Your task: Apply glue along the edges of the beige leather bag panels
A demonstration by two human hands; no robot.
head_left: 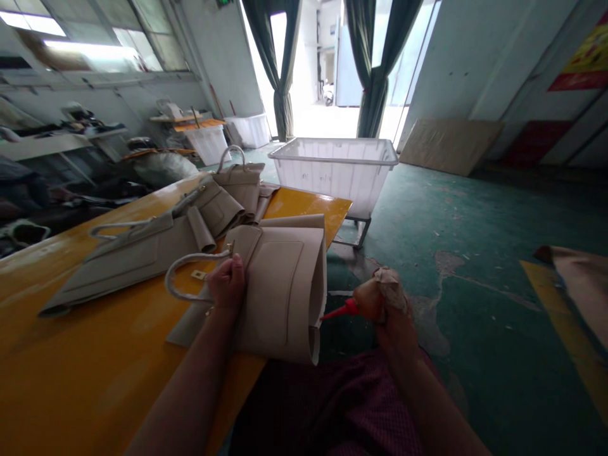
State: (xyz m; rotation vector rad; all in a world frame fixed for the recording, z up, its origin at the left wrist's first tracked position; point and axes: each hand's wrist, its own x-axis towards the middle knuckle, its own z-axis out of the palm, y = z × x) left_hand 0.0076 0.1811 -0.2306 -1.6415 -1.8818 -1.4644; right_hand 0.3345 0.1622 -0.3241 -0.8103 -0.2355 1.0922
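A beige handbag [270,288] lies on its side at the table's edge, its open end facing right. My left hand [227,280] is closed on its upper part, beside the metal clasp and the rounded handle [173,278]. In my right hand [396,320] is a squeeze bottle [368,299] with a red pointed nozzle [338,310]. Crumpled pale material [392,285] is wrapped about the bottle. The nozzle's tip is at the edge of the bag's open end; whether it touches cannot be made out.
More beige handbags [133,253] lie on the orange table [95,380] to the left and behind. Beyond the table's far corner stands a white plastic bin [332,180] on a metal frame. At the right, pinkish material [584,285] lies on another orange surface [555,316].
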